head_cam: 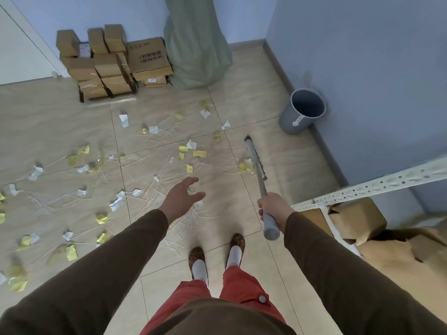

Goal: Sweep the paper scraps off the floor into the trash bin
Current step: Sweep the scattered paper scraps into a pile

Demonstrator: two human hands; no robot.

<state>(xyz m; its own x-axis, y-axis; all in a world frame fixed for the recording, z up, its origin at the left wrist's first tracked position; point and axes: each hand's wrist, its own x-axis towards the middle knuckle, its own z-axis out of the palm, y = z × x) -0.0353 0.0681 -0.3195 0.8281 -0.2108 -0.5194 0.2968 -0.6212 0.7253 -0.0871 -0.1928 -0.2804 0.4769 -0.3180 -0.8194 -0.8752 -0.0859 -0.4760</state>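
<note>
Sweeping barely begun: right hand (pixel 272 206) wraps its grip round the broom (pixel 256 165) handle, left hand (pixel 182 197) spread and empty, while paper scraps (pixel 191 151) litter the floor (pixel 242 112), none visibly inside the grey trash bin (pixel 291 122) near the corner.

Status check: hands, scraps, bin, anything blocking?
Right hand grips broom; left hand open, empty. Paper scraps all over floor. Trash bin upright by wall, path unobstructed.
</note>
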